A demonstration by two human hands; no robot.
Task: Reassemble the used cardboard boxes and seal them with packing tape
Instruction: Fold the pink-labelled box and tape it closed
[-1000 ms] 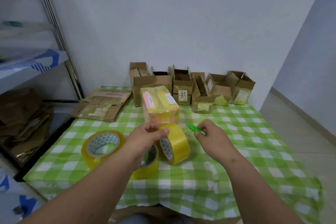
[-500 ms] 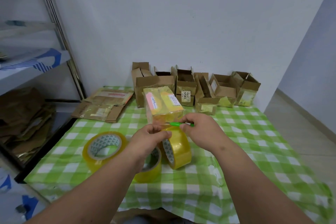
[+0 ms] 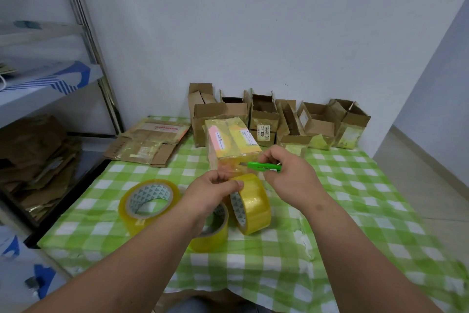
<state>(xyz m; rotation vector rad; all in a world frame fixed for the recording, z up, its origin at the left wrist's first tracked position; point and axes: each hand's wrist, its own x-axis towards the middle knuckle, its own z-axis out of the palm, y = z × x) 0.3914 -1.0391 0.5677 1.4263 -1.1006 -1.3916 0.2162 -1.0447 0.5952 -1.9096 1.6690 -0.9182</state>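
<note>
my left hand (image 3: 215, 192) pinches upright tape roll (image 3: 251, 207) top | my right hand (image 3: 291, 173) grips green cutter (image 3: 264, 166), blade toward 9 o'clock | taped box (image 3: 232, 144) at 12 o'clock on counter (image 3: 355, 198)

On the table there are three rolls of yellow transparent packing tape (image 3: 250, 207), one green plastic cutter (image 3: 264, 166), one taped yellow-wrapped cardboard box (image 3: 232, 146) and one flattened brown cardboard box (image 3: 149, 142). The open brown cardboard boxes (image 3: 264, 119) overlap, so I cannot count them exactly.
</note>
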